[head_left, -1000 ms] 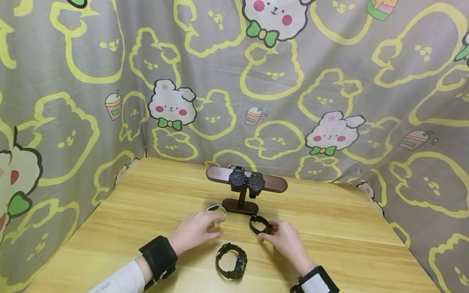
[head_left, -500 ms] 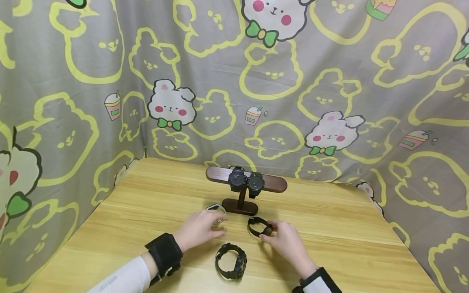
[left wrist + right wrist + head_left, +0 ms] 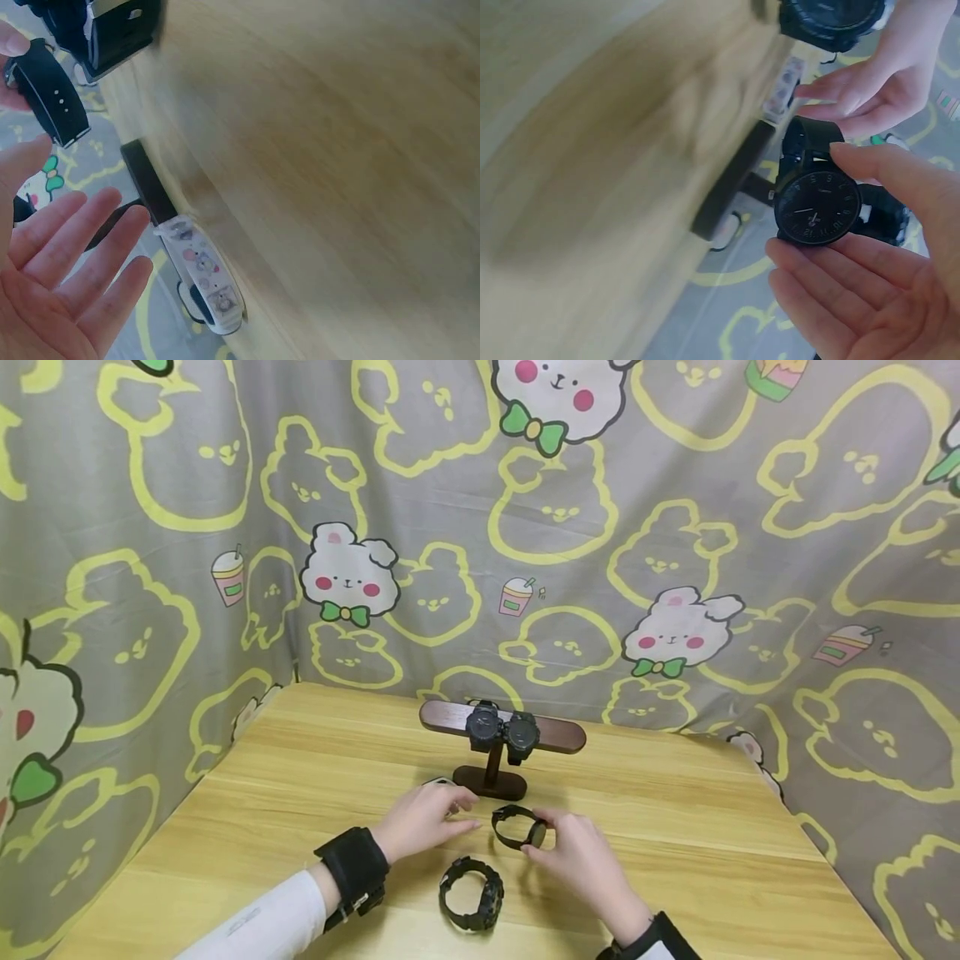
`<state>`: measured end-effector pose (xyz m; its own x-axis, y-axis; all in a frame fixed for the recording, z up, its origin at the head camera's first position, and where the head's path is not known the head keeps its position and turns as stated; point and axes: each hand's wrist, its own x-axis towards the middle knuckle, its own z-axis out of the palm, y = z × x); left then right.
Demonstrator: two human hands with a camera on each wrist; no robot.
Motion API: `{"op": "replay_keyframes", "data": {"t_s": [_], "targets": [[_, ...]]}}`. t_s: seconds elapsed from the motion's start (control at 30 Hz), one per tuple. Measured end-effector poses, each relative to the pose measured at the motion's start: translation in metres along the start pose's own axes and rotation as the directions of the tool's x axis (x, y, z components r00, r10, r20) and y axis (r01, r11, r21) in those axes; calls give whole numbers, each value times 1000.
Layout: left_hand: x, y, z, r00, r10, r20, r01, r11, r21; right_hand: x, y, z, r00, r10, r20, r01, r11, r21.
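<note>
My right hand [image 3: 588, 860] pinches a black wristwatch [image 3: 817, 208] by its case between thumb and fingers, just above the table. The dark dial with pale numerals shows in the right wrist view, and its strap [image 3: 56, 97] forms a loop pointing left. Close to that strap, my left hand [image 3: 423, 820] reaches in with fingers extended and holds nothing. Behind the left hand lies a white band with printed pictures [image 3: 201, 274], mostly hidden in the head view. A chunky black watch [image 3: 491, 902] lies on its side nearer me.
A dark wooden watch stand [image 3: 558, 737] rises beyond the hands, its base [image 3: 489, 782] on the wooden table [image 3: 675, 827]. Two black watches, one on the left [image 3: 483, 723] and one on the right [image 3: 521, 732], hang at the bar's middle. A patterned curtain [image 3: 450, 527] encloses the back and sides.
My right hand has shifted slightly left and turned the watch so its strap points toward the left hand. My left hand has moved right, away from the white band toward the watch.
</note>
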<state>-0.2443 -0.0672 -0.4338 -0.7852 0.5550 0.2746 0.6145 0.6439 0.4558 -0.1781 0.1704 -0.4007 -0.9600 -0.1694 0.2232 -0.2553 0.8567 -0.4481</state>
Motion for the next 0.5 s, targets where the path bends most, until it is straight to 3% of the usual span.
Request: {"op": "replay_keyframes", "data": {"t_s": [0.3, 0.5], "targets": [[8, 3, 6, 1000, 31, 5, -31, 998, -51, -3, -16, -4, 996, -85, -1, 84, 991, -109], [12, 7, 9, 1000, 13, 22, -11, 997, -79, -5, -21, -4, 985, -167, -30, 161, 974, -160]]}}
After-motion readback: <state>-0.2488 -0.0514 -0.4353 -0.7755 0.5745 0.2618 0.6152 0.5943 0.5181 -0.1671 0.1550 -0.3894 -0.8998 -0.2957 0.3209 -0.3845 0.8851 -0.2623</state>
